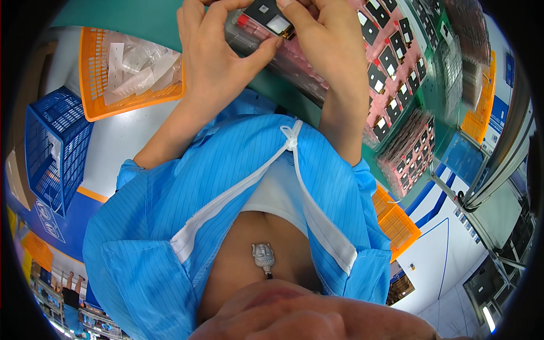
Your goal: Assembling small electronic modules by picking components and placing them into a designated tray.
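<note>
At the top edge, both hands are at a flat black panel [262, 13] with a pale square patch and a small gold-coloured tab at its corner. My left hand [218, 54] grips its left side, with the thumb tip by the gold tab and the fingertips partly cut off by the picture edge. On the other side, my right hand [331, 39] presses its thumb on the panel's top, and its fingers curl behind. Under the hands lies a stack of clear and pink plastic trays [303, 73]. A red spot shows beside the panel's left edge.
Pink trays [381, 54] of similar black panels cover the green bench [130, 17] to the right, with another tray stack [409, 150] nearer me. At left, an orange basket [93, 107] holds plastic scraps, beside a blue crate [56, 141]. Another orange basket [396, 224] stands lower right.
</note>
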The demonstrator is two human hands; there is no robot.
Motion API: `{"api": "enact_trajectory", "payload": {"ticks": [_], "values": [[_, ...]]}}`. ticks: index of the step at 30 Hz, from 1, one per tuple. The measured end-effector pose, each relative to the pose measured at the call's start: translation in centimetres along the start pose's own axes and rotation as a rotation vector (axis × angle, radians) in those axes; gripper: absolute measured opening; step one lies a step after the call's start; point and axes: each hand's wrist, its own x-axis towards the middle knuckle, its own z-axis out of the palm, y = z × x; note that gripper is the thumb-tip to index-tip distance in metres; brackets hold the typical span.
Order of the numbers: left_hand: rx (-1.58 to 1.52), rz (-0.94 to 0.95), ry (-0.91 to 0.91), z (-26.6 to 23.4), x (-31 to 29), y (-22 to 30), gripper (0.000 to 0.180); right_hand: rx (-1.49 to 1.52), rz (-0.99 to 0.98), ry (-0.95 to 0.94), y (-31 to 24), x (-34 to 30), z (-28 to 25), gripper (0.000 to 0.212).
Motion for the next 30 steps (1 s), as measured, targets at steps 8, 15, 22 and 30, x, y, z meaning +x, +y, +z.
{"api": "enact_trajectory", "payload": {"ticks": [8, 15, 22, 30], "values": [[-0.962, 0.262, 0.421, 3.3, 0.1, -2.3, 0.06, -0.033, -0.008, -0.001, -0.5, 0.0, 0.2, 0.014], [-0.008, 0.0, 0.0, 0.1, -0.1, -0.3, 0.061, -0.06, -0.045, 0.051, -0.1, -0.3, 0.4, 0.013], [-0.973, 0.246, 0.388, 4.5, 0.1, -2.9, 0.061, -0.06, -0.073, 0.05, -0.2, -0.2, 0.4, 0.012], [-0.014, -0.01, -0.012, -0.1, 0.2, -0.1, 0.059, -0.092, -0.133, 0.088, 0.5, 0.0, 0.7, 0.011]]}}
